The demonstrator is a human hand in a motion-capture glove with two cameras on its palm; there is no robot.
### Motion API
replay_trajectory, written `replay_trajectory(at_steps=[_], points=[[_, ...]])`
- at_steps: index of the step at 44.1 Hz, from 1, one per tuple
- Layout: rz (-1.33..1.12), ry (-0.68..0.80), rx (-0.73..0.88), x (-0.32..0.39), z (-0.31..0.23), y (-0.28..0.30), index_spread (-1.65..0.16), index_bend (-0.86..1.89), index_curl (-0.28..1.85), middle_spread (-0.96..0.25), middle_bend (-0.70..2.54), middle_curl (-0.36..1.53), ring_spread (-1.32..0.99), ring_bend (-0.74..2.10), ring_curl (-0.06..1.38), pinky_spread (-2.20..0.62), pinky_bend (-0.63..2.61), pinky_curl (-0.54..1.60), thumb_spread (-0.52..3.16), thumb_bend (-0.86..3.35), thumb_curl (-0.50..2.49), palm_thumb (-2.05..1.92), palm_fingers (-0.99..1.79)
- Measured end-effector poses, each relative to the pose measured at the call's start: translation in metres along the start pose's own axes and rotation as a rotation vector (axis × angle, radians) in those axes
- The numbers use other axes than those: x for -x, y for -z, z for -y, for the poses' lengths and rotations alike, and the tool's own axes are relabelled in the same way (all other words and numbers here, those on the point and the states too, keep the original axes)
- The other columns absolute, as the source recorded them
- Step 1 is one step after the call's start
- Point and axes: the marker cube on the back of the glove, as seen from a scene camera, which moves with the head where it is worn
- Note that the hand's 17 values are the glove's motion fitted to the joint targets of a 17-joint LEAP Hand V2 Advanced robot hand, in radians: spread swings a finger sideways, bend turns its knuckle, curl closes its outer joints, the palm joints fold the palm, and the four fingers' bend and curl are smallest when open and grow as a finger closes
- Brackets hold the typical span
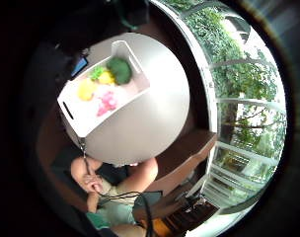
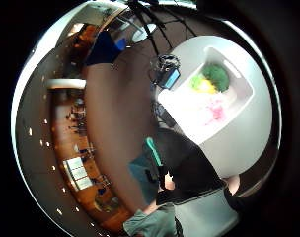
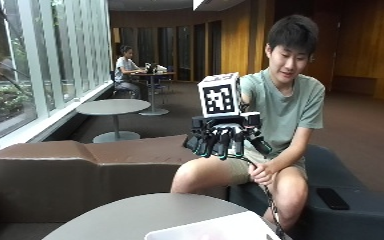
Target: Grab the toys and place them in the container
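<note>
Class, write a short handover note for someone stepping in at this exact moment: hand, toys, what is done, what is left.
Gloved right hand: raised above the round table, fingers hanging relaxed, holding nothing.
Toys: green toy, yellow toy and pink toy all lie inside the white container on the table.
Done: every toy in view is in the container.
Left: no toy shows on the bare tabletop; nothing more seems needed.

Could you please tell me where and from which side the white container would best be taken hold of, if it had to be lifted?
Probably by the slot handles cut into the two short end walls of the container: one shows at the near end, one at the far end beside the green toy. Come from the ends, fingers hooked through a slot, since the long walls look plain and the toys fill the inside.
</note>
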Motion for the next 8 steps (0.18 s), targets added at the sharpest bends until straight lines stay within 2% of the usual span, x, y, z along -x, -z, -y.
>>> replay_trajectory(at_steps=[8], points=[[-0.005,0.009,0.011,0.0088,0.0025,-0.0067,-0.28,0.13,0.43,-0.13,0.17,0.39,-0.02,0.23,0.41,0.02,0.77,0.37,1.22,-0.03,0.41,-0.03,-0.17]])
